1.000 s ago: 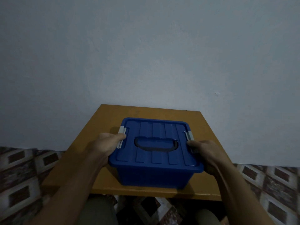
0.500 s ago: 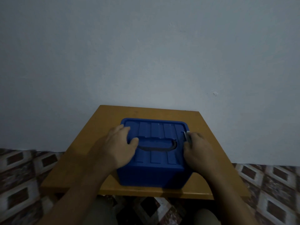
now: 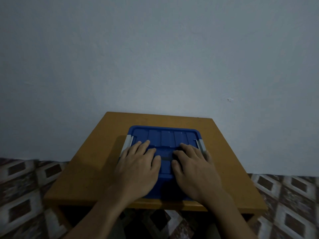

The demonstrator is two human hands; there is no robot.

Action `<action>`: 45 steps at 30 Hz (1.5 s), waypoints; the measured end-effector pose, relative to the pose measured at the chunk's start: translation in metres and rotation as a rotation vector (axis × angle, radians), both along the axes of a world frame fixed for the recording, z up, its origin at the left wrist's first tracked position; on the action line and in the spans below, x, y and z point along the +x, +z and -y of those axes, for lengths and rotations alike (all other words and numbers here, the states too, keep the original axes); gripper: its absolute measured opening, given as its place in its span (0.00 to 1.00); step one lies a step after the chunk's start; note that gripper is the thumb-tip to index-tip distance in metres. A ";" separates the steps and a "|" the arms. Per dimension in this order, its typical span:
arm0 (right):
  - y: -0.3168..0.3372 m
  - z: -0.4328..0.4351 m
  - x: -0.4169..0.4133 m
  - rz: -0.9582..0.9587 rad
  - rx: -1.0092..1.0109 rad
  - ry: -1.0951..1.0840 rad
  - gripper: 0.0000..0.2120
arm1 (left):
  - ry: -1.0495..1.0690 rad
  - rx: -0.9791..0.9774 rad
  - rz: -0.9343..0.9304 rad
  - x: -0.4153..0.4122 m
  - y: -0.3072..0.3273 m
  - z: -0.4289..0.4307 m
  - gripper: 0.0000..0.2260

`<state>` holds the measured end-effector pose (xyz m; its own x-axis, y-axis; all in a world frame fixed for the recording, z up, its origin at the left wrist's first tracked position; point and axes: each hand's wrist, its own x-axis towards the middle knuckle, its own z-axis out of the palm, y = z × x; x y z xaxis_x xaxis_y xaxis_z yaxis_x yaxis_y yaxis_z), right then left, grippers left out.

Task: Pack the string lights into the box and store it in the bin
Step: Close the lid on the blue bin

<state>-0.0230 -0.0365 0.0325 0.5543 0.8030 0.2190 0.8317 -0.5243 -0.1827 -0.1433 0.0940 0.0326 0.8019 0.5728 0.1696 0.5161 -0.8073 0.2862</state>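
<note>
Both of your hands have come in from the sides of the bin since a second ago, when they were at the side latches, and now lie flat on top of it.

Your left hand (image 3: 138, 168) rests palm down on the left half of the lid (image 3: 165, 136), fingers straight and slightly spread, pointing away from you, with the thumb reaching toward the middle. Your right hand (image 3: 195, 169) mirrors it on the right half, also flat, fingers straight and a little apart, its outer edge just beside the right latch. Neither hand curls round anything; both press or rest on the lid with open palms. Between the two thumbs you can see part of the recessed handle (image 3: 166, 153) in the lid's centre.

A grey latch (image 3: 128, 141) sits on the lid's left edge, just beyond your left fingertips, and a second grey latch (image 3: 201, 144) sits on the right edge. Whether they are snapped down is not clear from this angle.

The blue bin (image 3: 165, 190) stands with its lid on, near the middle of the small orange-brown table (image 3: 82, 171), closer to your edge than to the far one. The lid hides what is inside.

The table's far edge meets a plain pale wall (image 3: 155, 57). Patterned brown and white floor tiles (image 3: 20, 187) show on either side of it.
</note>
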 end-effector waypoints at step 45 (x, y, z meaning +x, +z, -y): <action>-0.015 -0.167 0.165 0.181 0.212 -0.117 0.18 | 0.107 0.175 0.220 0.170 -0.014 -0.158 0.18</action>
